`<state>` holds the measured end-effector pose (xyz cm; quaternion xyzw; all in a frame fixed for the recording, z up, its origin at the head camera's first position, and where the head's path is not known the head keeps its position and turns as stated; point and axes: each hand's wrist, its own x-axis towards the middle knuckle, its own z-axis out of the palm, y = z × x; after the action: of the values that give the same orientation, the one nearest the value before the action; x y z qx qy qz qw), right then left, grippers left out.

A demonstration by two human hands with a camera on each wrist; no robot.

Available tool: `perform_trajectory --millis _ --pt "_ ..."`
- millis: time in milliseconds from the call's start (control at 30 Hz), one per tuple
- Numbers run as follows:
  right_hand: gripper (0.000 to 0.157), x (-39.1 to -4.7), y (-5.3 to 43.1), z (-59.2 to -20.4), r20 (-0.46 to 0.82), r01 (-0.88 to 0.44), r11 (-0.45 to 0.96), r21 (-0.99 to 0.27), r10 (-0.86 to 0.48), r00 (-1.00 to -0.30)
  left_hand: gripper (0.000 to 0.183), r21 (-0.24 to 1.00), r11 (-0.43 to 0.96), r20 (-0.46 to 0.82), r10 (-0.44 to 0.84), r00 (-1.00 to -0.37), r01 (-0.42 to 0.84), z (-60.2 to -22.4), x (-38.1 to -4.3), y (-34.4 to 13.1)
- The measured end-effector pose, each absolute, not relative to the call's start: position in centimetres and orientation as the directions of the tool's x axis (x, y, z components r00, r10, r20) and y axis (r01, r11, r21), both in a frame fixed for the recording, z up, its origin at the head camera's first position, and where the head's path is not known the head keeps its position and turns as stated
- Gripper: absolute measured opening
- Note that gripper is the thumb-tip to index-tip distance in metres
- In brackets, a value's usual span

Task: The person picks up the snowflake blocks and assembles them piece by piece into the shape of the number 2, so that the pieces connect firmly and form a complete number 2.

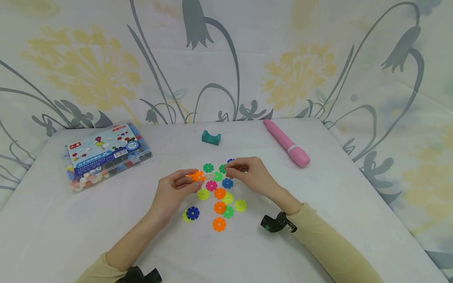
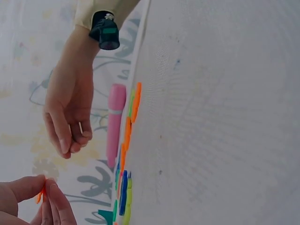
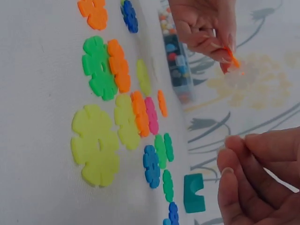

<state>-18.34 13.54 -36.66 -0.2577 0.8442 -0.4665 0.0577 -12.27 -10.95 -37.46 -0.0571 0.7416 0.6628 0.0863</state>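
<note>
My left hand (image 1: pixel 177 186) pinches an orange snowflake disc (image 1: pixel 198 176) by its edge, raised above the table. Joined to it in the right wrist view is a clear, whitish disc (image 3: pixel 241 76). My right hand (image 1: pixel 253 175) hovers to the right of it, fingers loosely bent and thumb near the fingertips; in the right wrist view (image 3: pixel 262 178) nothing shows between them. Below the hands lie loose snowflake discs, among them a pink disc (image 1: pixel 211 186), a blue disc (image 1: pixel 227 183), a yellow disc (image 1: pixel 240 205) and an orange disc (image 1: pixel 219 224).
A clear lidded box (image 1: pixel 109 155) of coloured pieces lies at the left. A teal block with a curved notch (image 1: pixel 211 138) stands towards the back. To its right lies a pink stick-shaped object (image 1: pixel 286 143) with a thick end. Patterned cloth (image 1: pixel 244 31) hangs behind the table.
</note>
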Motion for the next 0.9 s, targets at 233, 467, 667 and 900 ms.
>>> perform_trajectory --millis 233,467,667,900 --pt "0.017 -18.9 13.8 -37.2 0.049 -0.341 0.537 -0.772 -0.485 -0.873 0.042 0.975 0.106 -0.198 0.037 -0.979 -0.193 -37.3 -12.2 -10.9" --pt "0.021 -19.1 13.8 -37.9 -0.045 -0.32 0.612 -0.724 -0.504 -0.862 0.041 0.974 0.106 -0.204 0.028 -0.979 -0.2 -37.6 -12.5 -10.8" --pt "0.024 -19.1 13.7 -38.1 -0.086 -0.31 0.631 -0.711 -0.516 -0.852 0.039 0.972 0.107 -0.214 0.022 -0.977 -0.211 -37.8 -12.5 -10.7" --pt "0.027 -19.1 13.7 -38.5 -0.071 -0.34 0.634 -0.695 -0.53 -0.845 0.041 0.973 0.094 -0.212 0.019 -0.977 -0.209 -37.7 -12.5 -10.7"
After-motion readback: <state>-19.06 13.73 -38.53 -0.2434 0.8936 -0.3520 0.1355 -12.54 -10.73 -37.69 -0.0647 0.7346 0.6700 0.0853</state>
